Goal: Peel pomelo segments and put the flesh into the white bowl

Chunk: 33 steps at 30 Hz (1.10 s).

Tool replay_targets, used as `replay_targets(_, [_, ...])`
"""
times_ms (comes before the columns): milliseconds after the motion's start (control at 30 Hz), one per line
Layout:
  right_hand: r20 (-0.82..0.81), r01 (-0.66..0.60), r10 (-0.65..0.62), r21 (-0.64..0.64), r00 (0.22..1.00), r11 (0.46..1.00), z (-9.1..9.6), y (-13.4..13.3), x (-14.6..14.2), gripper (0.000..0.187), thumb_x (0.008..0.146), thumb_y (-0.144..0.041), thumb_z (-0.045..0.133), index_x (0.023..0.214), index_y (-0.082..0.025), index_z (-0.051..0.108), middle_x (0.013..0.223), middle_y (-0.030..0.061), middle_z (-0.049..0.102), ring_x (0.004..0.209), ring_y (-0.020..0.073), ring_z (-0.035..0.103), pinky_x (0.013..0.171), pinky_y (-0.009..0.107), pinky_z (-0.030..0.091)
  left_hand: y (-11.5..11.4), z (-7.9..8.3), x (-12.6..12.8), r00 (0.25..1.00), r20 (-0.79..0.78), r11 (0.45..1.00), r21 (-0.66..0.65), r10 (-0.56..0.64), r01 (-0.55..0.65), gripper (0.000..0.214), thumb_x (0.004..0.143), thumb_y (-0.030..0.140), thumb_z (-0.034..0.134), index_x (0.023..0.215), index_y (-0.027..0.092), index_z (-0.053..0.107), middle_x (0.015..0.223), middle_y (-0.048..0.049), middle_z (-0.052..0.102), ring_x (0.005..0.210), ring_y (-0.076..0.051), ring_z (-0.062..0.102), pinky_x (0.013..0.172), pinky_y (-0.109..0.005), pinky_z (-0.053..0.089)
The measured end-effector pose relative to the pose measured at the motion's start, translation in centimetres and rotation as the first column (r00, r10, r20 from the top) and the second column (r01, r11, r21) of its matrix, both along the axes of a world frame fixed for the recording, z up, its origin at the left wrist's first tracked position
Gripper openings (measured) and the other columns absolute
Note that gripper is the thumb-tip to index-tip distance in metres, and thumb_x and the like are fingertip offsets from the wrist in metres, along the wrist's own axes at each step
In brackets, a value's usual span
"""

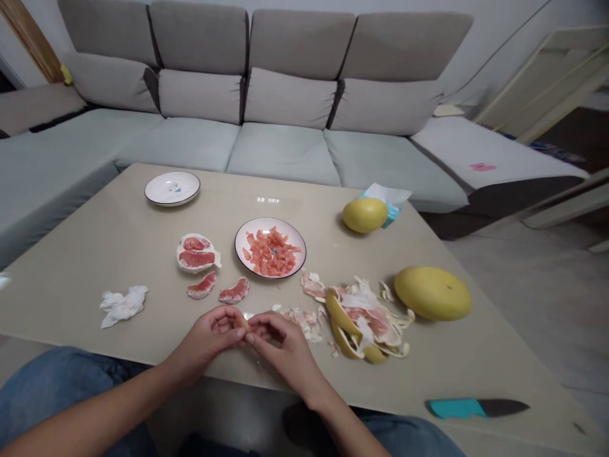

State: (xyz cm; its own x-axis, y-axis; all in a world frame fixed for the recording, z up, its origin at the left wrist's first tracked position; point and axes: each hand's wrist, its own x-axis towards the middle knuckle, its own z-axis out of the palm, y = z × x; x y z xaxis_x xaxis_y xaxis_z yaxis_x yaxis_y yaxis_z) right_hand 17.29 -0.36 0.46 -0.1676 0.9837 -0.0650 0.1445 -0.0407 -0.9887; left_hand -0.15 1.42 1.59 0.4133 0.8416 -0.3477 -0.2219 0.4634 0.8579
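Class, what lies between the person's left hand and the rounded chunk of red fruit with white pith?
In the head view, two red, crescent-shaped fruit segments lie between the left hand and the rounded chunk.

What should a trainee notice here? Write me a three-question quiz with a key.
1. What is held between the left hand and the right hand? a) a plate; b) a piece of pink pulp; c) a crumpled tissue.
2. True or false: the knife has a teal handle.
3. How many whole yellow fruits lie on the table?

Key: 1. b; 2. true; 3. two.
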Motion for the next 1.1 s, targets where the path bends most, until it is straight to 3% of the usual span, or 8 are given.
replay_targets(300, [-0.044,0.048,-0.049,-0.034,0.998,0.998,-0.1,-0.7,0.1,0.014,0.078,-0.033,0.069,0.082,-0.020,0.071,0.075,0.0023,0.068,0.066,0.0148,0.060,0.061,0.026,0.049,-0.1,-0.3,0.3,0.996,-0.089,1.000,0.009,-0.005,0.006,0.024,0.066,0.026,0.082,0.079,0.016,0.063,0.077,-0.0007,0.067,0.078,-0.017,0.061,0.075,-0.027,0.046])
replay_targets(600, [-0.128,0.006,-0.034,-0.211,0.991,0.977,0.2,-0.4,0.5,0.028,0.074,-0.045,0.073,0.081,-0.018,0.071,0.066,0.0013,0.067,0.056,0.0130,0.058,0.052,0.024,0.043,0.0,-0.5,-0.1,0.995,-0.068,0.996,-0.052,-0.072,0.068,0.023,0.069,0.029,0.080,0.083,0.016,0.067,0.080,-0.0019,0.069,0.076,-0.016,0.064,0.074,-0.028,0.049])
replay_targets(867, [-0.342,-0.123,-0.019,-0.388,0.940,0.914,0.0,0.0,1.1,0.032,0.067,-0.045,0.080,0.080,-0.017,0.071,0.062,-0.0019,0.066,0.051,0.0108,0.058,0.056,0.024,0.046,-0.1,-0.4,-0.4,0.990,-0.007,0.983,-0.123,-0.140,0.138,0.023,0.072,0.028,0.078,0.087,0.016,0.065,0.086,-0.0031,0.070,0.077,-0.015,0.063,0.077,-0.029,0.049])
replay_targets(1100, [-0.480,-0.251,-0.009,-0.474,0.877,0.844,-0.3,0.1,1.4,0.034,0.067,-0.044,0.080,0.073,-0.013,0.069,0.068,0.0015,0.067,0.051,0.0078,0.057,0.053,0.021,0.047,0.0,0.0,-0.3,0.985,-0.007,0.980,-0.097,-0.175,0.173,0.018,0.075,0.025,0.075,0.086,0.015,0.065,0.080,-0.0021,0.067,0.076,-0.014,0.061,0.072,-0.025,0.046])
